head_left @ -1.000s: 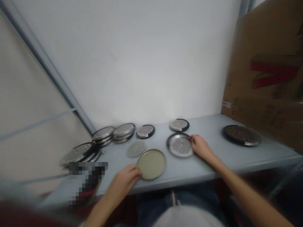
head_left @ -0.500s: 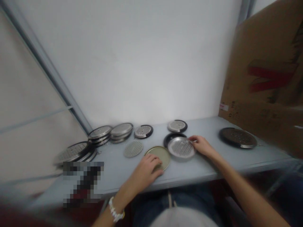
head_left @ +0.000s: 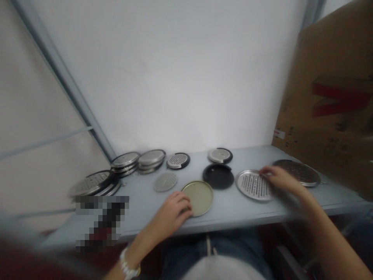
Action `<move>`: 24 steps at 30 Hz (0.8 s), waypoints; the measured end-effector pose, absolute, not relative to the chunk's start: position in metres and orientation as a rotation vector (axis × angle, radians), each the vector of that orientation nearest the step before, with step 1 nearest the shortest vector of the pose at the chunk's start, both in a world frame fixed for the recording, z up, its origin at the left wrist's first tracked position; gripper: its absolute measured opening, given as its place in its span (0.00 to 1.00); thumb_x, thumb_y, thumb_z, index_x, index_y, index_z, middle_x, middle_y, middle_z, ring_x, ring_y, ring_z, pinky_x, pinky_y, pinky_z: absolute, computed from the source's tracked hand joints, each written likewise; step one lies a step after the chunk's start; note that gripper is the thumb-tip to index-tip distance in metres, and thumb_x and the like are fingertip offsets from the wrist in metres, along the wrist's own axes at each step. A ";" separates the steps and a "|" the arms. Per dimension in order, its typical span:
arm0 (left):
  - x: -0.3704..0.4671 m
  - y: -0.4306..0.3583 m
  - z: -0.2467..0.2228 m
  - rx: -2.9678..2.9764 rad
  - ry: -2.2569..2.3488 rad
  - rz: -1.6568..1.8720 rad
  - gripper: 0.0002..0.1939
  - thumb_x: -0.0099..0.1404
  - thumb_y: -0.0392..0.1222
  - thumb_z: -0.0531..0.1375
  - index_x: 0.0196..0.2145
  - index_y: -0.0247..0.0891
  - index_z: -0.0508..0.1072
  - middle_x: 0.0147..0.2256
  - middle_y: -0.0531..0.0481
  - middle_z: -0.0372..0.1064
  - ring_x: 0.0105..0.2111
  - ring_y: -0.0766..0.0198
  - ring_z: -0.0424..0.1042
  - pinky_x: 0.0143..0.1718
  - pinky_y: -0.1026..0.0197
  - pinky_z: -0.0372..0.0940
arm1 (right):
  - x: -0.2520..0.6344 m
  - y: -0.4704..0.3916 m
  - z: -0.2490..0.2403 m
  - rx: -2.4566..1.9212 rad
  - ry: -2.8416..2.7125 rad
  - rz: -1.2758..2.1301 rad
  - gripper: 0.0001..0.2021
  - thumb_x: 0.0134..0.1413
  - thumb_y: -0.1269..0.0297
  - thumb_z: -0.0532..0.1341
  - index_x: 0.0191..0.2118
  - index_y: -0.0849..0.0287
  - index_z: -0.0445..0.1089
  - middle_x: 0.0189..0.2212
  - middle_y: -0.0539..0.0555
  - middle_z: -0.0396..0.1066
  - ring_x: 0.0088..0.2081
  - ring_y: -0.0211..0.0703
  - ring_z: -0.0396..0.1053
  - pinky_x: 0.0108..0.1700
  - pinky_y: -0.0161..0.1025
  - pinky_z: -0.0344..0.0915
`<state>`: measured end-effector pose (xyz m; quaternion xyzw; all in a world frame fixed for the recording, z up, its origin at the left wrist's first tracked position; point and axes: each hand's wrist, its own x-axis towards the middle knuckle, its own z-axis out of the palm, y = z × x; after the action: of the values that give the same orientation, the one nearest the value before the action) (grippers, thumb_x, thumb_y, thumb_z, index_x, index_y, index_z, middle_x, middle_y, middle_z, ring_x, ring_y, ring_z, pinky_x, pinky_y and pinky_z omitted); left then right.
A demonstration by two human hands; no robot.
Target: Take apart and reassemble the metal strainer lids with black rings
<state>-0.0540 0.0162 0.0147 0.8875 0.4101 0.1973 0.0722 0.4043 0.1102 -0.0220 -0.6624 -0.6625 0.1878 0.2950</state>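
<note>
My left hand [head_left: 177, 210], fingers curled, rests at the left edge of a round olive-green tray [head_left: 199, 198]; whether it grips the rim is hidden. Pinched in my right hand [head_left: 275, 177] is the upper right rim of a round metal grater plate with slots [head_left: 253, 186], low over the table or on it. Between the two lies a black round dish [head_left: 218, 177]. A small perforated disc [head_left: 165, 181] lies flat to the upper left of the green tray.
Behind are two round graters with black rims [head_left: 178, 160], [head_left: 220, 155]. Stacks of graters [head_left: 125, 161], [head_left: 151, 158], [head_left: 93, 184] stand at the left. A dark round grater [head_left: 300, 173] lies at the right, near a large cardboard box [head_left: 329, 101].
My right hand has moved right with the slotted plate, off the black dish, which now shows whole. My left hand has shifted slightly left, uncovering more of the green tray.
</note>
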 end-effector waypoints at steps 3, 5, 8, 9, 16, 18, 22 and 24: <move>-0.080 0.036 0.011 2.663 1.516 0.660 0.06 0.67 0.39 0.61 0.41 0.40 0.77 0.46 0.44 0.74 0.49 0.52 0.70 0.55 0.47 0.64 | 0.408 0.112 -0.024 -1.862 -1.829 0.309 0.16 0.47 0.78 0.57 0.38 0.61 0.79 0.38 0.61 0.80 0.41 0.51 0.76 0.44 0.40 0.67; -0.099 0.051 0.007 2.658 1.725 0.674 0.13 0.66 0.39 0.61 0.48 0.37 0.75 0.50 0.40 0.72 0.52 0.47 0.69 0.56 0.43 0.63 | 0.402 0.114 -0.024 -1.908 -1.853 0.264 0.15 0.50 0.77 0.57 0.39 0.60 0.79 0.39 0.62 0.80 0.42 0.53 0.76 0.44 0.41 0.67; -0.124 0.067 -0.001 2.609 1.914 0.597 0.21 0.67 0.42 0.61 0.56 0.32 0.70 0.54 0.34 0.70 0.54 0.44 0.69 0.57 0.43 0.63 | 0.389 0.115 -0.021 -1.933 -1.905 0.263 0.13 0.54 0.73 0.57 0.39 0.60 0.79 0.39 0.62 0.80 0.41 0.53 0.77 0.43 0.41 0.66; -0.129 0.070 -0.003 2.603 1.922 0.562 0.22 0.68 0.43 0.59 0.57 0.32 0.68 0.55 0.33 0.70 0.55 0.44 0.70 0.58 0.44 0.63 | 0.385 0.115 -0.019 -1.931 -1.932 0.271 0.13 0.55 0.72 0.57 0.39 0.59 0.79 0.38 0.62 0.80 0.40 0.52 0.77 0.42 0.40 0.66; -0.141 0.071 -0.002 2.600 2.028 0.386 0.20 0.74 0.40 0.47 0.58 0.34 0.68 0.48 0.35 0.76 0.46 0.46 0.77 0.50 0.46 0.68 | 0.362 0.107 -0.003 -1.948 -2.109 0.363 0.13 0.62 0.68 0.54 0.41 0.63 0.77 0.39 0.62 0.79 0.39 0.50 0.76 0.38 0.37 0.64; -0.140 0.070 0.001 2.630 1.992 0.486 0.20 0.74 0.43 0.50 0.58 0.34 0.69 0.51 0.36 0.75 0.50 0.47 0.74 0.55 0.47 0.65 | 0.353 0.105 -0.001 -1.988 -2.130 0.327 0.14 0.64 0.67 0.53 0.44 0.63 0.76 0.40 0.64 0.79 0.40 0.50 0.76 0.39 0.38 0.64; -0.139 0.071 0.006 2.593 1.915 0.559 0.30 0.68 0.54 0.59 0.61 0.33 0.65 0.59 0.36 0.68 0.59 0.46 0.66 0.62 0.47 0.59 | 0.321 0.099 0.005 -1.982 -2.183 0.138 0.14 0.61 0.68 0.56 0.47 0.65 0.75 0.46 0.68 0.75 0.46 0.56 0.74 0.46 0.43 0.64; -0.139 0.072 0.007 2.526 1.897 0.488 0.36 0.66 0.56 0.62 0.63 0.32 0.62 0.61 0.35 0.65 0.60 0.46 0.65 0.62 0.48 0.59 | 0.300 0.094 0.011 -1.803 -2.235 0.113 0.14 0.62 0.68 0.56 0.49 0.64 0.74 0.47 0.67 0.75 0.49 0.55 0.72 0.50 0.44 0.63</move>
<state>-0.1391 0.0722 0.0072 0.7900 0.5931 0.1527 -0.0275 0.2999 0.0936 0.0111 -0.6217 -0.7708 0.0389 0.1335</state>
